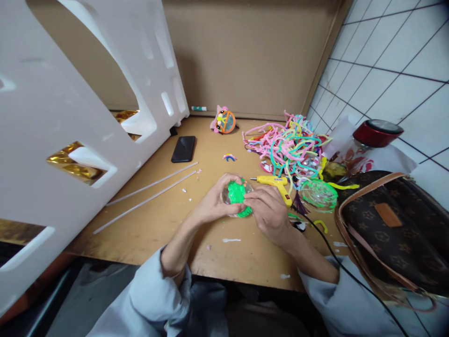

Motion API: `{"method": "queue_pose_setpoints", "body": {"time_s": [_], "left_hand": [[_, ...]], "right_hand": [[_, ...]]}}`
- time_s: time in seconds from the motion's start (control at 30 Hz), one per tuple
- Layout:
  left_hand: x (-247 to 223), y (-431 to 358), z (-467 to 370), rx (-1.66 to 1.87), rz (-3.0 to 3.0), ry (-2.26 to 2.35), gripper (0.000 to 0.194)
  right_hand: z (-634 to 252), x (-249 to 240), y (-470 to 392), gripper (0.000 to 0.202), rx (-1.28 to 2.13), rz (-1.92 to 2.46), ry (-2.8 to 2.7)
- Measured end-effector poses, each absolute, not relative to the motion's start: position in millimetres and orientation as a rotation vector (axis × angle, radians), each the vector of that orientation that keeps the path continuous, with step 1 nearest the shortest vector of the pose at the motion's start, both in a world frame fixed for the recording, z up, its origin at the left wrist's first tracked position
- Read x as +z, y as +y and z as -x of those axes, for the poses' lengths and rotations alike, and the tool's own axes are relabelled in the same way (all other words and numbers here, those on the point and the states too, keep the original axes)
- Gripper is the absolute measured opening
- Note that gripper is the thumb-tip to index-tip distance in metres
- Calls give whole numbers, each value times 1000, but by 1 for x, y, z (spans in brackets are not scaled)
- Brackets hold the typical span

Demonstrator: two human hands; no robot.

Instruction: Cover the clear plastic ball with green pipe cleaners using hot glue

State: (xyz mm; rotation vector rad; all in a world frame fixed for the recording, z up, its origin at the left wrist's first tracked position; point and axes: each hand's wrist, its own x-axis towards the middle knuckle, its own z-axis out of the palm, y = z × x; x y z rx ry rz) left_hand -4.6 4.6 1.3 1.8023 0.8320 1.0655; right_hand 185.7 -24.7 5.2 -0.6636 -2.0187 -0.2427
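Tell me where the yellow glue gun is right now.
In the head view, the yellow glue gun lies on the table just beyond the right hand, on the near side of the pile of pink and teal pipe cleaners.

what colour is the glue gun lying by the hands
Yellow: the glue gun shows it best in the head view.

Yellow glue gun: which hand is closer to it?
Right. The right hand is close beside the yellow glue gun, on its near side; the left hand is farther off, to its left, around the green round thing.
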Motion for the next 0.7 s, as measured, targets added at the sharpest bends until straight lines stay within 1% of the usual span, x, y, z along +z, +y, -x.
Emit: {"method": "queue_pose_setpoints", "body": {"time_s": [0.27,0.43,0.6,0.7], "left_hand": [[1,4,6,1061,-1785,843,46],[0,4,6,1056,-1762,841,47],[0,5,6,1055,-1768,833,49],[1,5,6,1062,-1767,833,49]], "right_hand": [[-187,5,-28,20,-262,676,-2041],[-190,1,-29,26,-301,677,-2080],[-189,-7,-28,21,-339,631,-2017],[-188,-8,-28,23,-316,622,-2009]]}}
